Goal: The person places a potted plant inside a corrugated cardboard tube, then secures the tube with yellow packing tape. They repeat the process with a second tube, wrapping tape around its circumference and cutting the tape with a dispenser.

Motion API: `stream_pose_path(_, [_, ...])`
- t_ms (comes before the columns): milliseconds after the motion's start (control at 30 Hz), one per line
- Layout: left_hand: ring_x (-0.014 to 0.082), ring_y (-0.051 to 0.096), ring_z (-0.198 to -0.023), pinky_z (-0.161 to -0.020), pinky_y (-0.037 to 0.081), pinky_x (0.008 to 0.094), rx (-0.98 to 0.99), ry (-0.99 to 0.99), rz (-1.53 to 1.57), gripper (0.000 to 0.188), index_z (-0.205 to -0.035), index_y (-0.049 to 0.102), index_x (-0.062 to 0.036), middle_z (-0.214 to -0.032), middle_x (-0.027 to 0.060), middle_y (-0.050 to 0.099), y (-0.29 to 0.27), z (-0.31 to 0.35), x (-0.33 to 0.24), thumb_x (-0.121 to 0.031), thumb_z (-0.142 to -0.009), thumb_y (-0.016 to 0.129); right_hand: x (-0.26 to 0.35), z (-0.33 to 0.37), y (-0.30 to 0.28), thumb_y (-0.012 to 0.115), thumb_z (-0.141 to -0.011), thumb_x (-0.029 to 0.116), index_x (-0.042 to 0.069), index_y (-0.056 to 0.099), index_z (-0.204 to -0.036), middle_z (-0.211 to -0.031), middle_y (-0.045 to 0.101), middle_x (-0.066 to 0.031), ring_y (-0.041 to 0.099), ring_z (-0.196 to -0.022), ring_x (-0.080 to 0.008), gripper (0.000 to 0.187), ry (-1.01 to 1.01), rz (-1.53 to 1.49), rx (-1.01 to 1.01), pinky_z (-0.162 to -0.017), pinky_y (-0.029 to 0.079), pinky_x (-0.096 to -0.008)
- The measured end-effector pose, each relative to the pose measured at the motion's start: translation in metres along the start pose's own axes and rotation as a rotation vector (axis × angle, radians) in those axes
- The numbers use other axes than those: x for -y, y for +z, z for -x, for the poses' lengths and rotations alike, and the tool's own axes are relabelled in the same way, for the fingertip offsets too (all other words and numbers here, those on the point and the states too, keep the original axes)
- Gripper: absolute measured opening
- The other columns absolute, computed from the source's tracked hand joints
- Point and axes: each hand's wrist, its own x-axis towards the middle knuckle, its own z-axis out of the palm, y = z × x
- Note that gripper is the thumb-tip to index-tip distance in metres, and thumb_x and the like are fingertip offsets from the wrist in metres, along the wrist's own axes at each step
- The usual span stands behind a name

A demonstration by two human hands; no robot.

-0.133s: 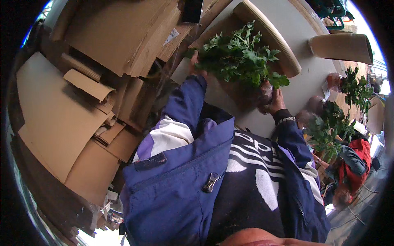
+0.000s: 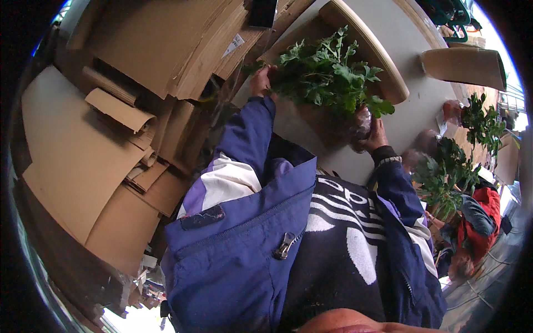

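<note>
A leafy green potted plant point(image 2: 327, 75) lies on its side over a brown cardboard sheet on the table, its foliage pointing left. Clear plastic wraps its dark root end point(image 2: 360, 123). My right hand point(image 2: 376, 136) is closed around that wrapped end. At the tips of the foliage is my left hand point(image 2: 262, 80), its fingers curled; a green sprig shows just beyond it, and what the fingers grip is hidden. Behind the plant the cardboard sheet point(image 2: 369, 53) curls upward into a rounded wall.
Stacked flat cardboard point(image 2: 150, 44) and large loose sheets point(image 2: 78, 150) fill the left side. A rolled cardboard sleeve point(image 2: 463, 65) lies at the far right of the table point(image 2: 408, 61). More wrapped plants point(image 2: 447, 172) stand at the right, near a person in red point(image 2: 483, 222).
My left hand has shifted slightly left, away from the densest leaves. My right hand and the plant's wrapped end have barely moved.
</note>
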Motion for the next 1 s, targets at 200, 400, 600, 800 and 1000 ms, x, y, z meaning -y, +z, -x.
stream_pose_path(200, [0.0309,0.062,-0.102,-0.085,0.052,0.0428,-0.163,0.915,-0.972,0.024,-0.107,0.068,-0.0168,-0.103,0.0087,0.064,-0.025,-0.018,0.016,-0.008,-0.085,0.065,-0.005,-0.004,-0.003,0.090,-0.057,0.039,0.003,0.042,-0.135,-0.133,0.048,-0.0225,0.047,-0.127,-0.0426,0.099,-0.038,-0.051,0.001,-0.105,0.044,-0.0470])
stream_pose_path(400, [0.0362,0.063,-0.104,-0.087,0.053,0.0459,0.041,0.766,-1.276,0.021,-0.107,0.070,-0.0154,-0.114,0.0121,0.063,-0.073,-0.038,0.007,-0.019,-0.090,0.059,-0.010,-0.003,0.000,0.088,-0.055,0.028,0.003,0.045,-0.134,-0.129,0.051,-0.0229,0.049,-0.124,-0.0438,0.093,-0.040,-0.070,-0.046,-0.104,0.045,-0.0468])
stream_pose_path(600, [0.0345,0.065,-0.107,-0.090,0.053,0.0440,0.646,0.130,-2.083,0.036,-0.119,0.071,-0.0120,-0.116,0.0148,0.069,-0.170,0.053,-0.025,-0.019,-0.084,0.068,-0.008,-0.003,0.002,0.089,-0.054,0.029,0.006,0.041,-0.141,-0.134,0.049,-0.0223,0.048,-0.127,-0.0425,0.103,-0.054,-0.111,-0.089,-0.106,0.044,-0.0468])
stream_pose_path(800, [0.0239,0.066,-0.104,-0.091,0.052,0.0391,0.751,-0.210,-0.838,0.048,-0.130,0.062,0.0015,-0.120,0.0157,0.069,-0.112,0.114,-0.002,-0.026,-0.091,0.068,-0.006,-0.003,0.000,0.086,-0.059,0.032,0.005,0.041,-0.142,-0.135,0.049,-0.0223,0.047,-0.128,-0.0413,0.098,-0.065,-0.089,-0.040,-0.107,0.043,-0.0451])
stream_pose_path(1000, [0.0202,0.068,-0.079,-0.073,0.054,0.0347,0.485,0.106,-0.825,0.019,-0.098,0.070,0.0004,-0.088,0.0099,0.072,-0.021,0.110,0.093,-0.016,-0.089,0.066,-0.011,-0.009,0.002,0.083,-0.060,0.034,0.004,0.043,-0.140,-0.133,0.051,-0.0226,0.046,-0.129,-0.0416,0.094,-0.047,-0.004,-0.082,-0.109,0.041,-0.0451])
